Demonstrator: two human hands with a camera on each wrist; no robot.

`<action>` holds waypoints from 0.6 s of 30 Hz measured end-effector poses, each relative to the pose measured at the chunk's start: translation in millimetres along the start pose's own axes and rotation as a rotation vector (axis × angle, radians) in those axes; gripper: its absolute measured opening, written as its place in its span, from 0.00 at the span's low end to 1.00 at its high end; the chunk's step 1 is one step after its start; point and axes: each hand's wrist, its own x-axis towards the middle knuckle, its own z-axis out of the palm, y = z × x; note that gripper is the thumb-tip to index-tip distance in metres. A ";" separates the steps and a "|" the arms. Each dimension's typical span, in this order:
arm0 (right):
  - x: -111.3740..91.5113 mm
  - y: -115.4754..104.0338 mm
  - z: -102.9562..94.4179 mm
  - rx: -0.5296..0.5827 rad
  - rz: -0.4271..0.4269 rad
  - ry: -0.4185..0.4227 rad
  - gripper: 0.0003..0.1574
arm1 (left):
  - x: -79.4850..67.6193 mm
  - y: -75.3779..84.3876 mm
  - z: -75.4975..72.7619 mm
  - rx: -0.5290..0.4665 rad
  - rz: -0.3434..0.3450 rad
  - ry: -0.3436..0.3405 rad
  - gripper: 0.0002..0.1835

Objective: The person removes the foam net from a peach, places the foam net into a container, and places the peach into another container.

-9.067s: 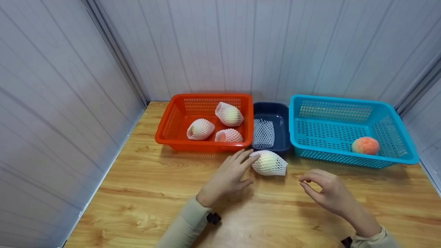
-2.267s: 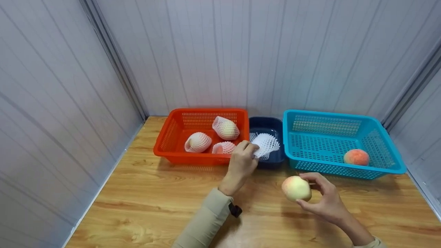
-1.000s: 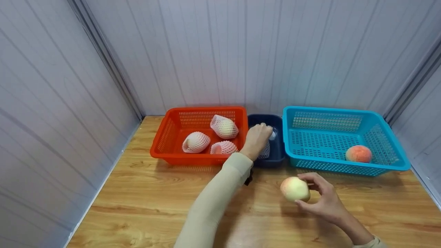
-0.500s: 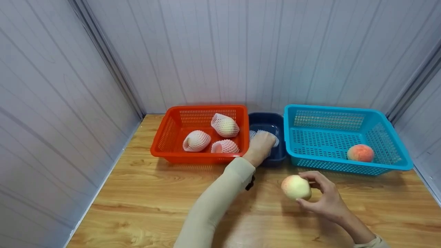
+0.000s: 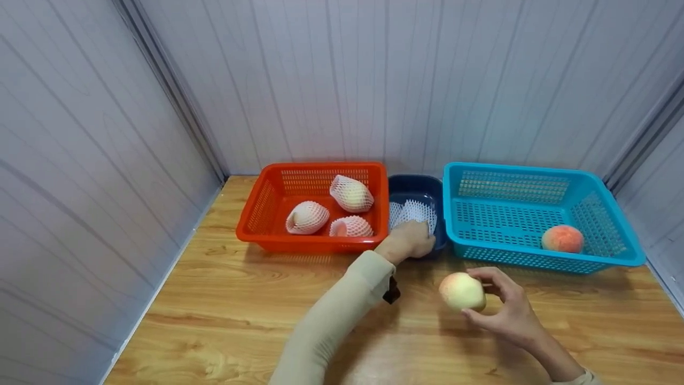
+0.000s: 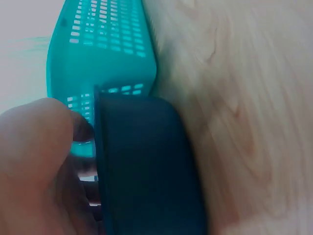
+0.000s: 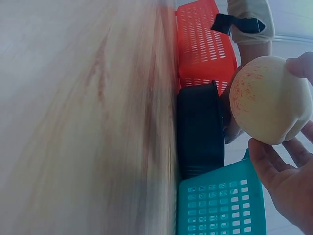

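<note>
My right hand (image 5: 505, 307) holds a pale peach (image 5: 462, 292) with a pink blush between thumb and fingers, in front of the turquoise basket; the right wrist view shows the peach (image 7: 269, 100) bare. My left hand (image 5: 411, 239) is over the front rim of a dark blue bin (image 5: 414, 184), knuckles up. Just beyond it, a white foam net sleeve (image 5: 418, 213) lies in the bin, overlapping another net sleeve (image 5: 395, 211). In the left wrist view, the left hand's fingers (image 6: 84, 166) hang loosely behind the bin's rim, their tips hidden.
Left of the bin stands an orange-red basket (image 5: 310, 246) with a netted peach (image 5: 308, 217), another netted peach (image 5: 351, 193) and a third netted peach (image 5: 352, 226). Right of it, the turquoise basket (image 5: 507, 214) holds one bare peach (image 5: 562, 239). Wall panels (image 5: 342, 80) rise behind.
The netted peach from the table has lost its sleeve and is in my right hand. My left hand carried the sleeve into the bin, let go and drew back towards the front rim.
</note>
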 end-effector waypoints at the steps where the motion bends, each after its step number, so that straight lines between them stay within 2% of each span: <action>1: -0.1 0.2 -0.2 -0.001 0.002 0.001 0.42 | -1.3 0.2 1.6 0.000 -0.008 -0.011 0.25; 4: -0.4 1.8 -0.4 0.002 -0.013 -0.006 0.42 | -4.4 -1.1 11.1 0.039 -0.008 -0.013 0.32; 10: -1.7 2.1 1.4 0.016 0.013 0.006 0.42 | -5.1 -7.7 31.5 0.107 0.090 0.132 0.37; 13: -1.1 1.6 2.1 0.013 0.015 0.005 0.42 | -4.5 -9.5 35.7 0.105 0.113 0.169 0.37; 18: 2.4 -1.1 2.8 0.003 0.008 0.007 0.42 | -3.2 -10.4 36.6 0.113 0.114 0.197 0.38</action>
